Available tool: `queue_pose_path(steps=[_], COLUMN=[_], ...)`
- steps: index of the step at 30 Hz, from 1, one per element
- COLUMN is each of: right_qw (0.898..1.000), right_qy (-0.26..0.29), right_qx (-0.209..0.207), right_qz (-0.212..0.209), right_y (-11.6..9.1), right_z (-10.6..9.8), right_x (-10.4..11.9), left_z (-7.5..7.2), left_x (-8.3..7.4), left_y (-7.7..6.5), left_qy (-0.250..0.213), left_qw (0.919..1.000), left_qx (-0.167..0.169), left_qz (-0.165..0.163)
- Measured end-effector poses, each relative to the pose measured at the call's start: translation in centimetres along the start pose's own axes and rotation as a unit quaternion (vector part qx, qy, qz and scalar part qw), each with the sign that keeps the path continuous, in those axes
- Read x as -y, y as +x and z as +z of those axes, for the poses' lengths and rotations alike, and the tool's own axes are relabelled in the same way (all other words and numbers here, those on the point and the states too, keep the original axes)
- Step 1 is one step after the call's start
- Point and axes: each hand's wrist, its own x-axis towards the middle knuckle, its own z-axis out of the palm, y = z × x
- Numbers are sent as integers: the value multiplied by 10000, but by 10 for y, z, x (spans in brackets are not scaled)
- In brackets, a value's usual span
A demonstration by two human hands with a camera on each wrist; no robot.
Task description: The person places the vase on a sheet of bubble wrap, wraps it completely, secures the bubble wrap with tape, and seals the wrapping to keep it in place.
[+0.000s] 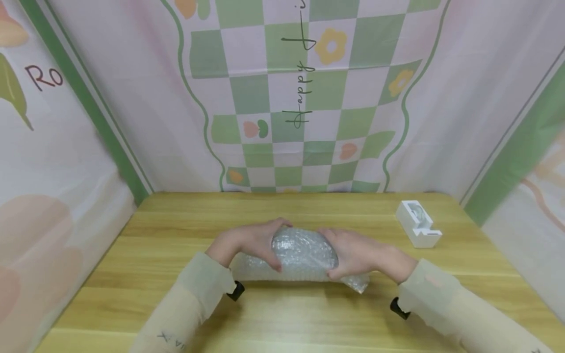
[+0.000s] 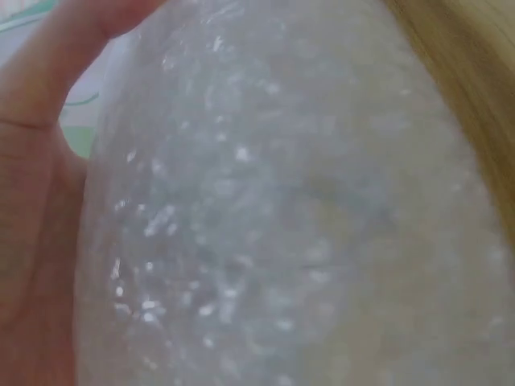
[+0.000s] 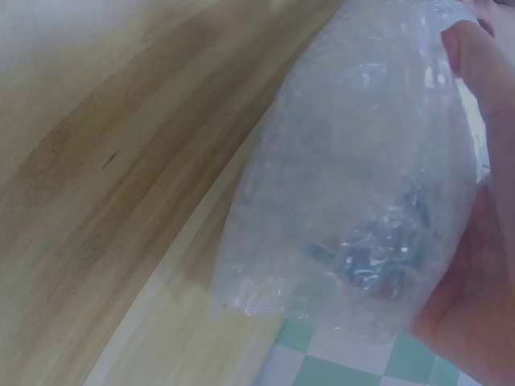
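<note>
A bundle of clear bubble wrap (image 1: 304,252) lies crosswise near the middle of the table, bulging in its centre and flatter at both ends. My left hand (image 1: 260,241) grips its left part, thumb on the near side and fingers over the far side. On the right, my right hand (image 1: 353,252) holds the bundle the same way. In the right wrist view, the loose end of the bubble wrap (image 3: 346,177) sticks out past the hand, with something darker showing through the film. The left wrist view is filled by the bubble wrap (image 2: 265,201) beside the thumb.
A white tape dispenser (image 1: 418,224) with a roll of clear tape stands at the back right of the wooden table (image 1: 185,211). Behind the table hangs a green-and-white checked cloth (image 1: 287,93), with more printed cloth on both sides.
</note>
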Motion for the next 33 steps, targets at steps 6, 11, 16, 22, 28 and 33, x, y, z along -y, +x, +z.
queue_pose_path(steps=[6,11,16,22,28,33], right_qw=[9998,9991,9972,9948,9932,9921], right_qy=[162,365,658,868,1017,1094], right_qx=[95,202,329,490,537,590], right_qz=[63,113,99,197,206,189], right_y=[1,3,7,9,11,13], right_z=[-1,-5,-8,-10,-13,-12], right_x=[-5,-8,-11,-15,-17,-19], left_z=[7,19,33,40,40,36], left_x=[-12,-22,-19,-8,-4,-2], left_y=[-10,-20,-21,-15,-9,-6], left_qy=[1369,2571,2823,2890,3021,3146], left_qw=[9868,9572,9508,9457,9375,9341], left_qx=[-805,-1254,-1254,-1465,-1687,-1646], left_qz=[311,450,244,271,359,361])
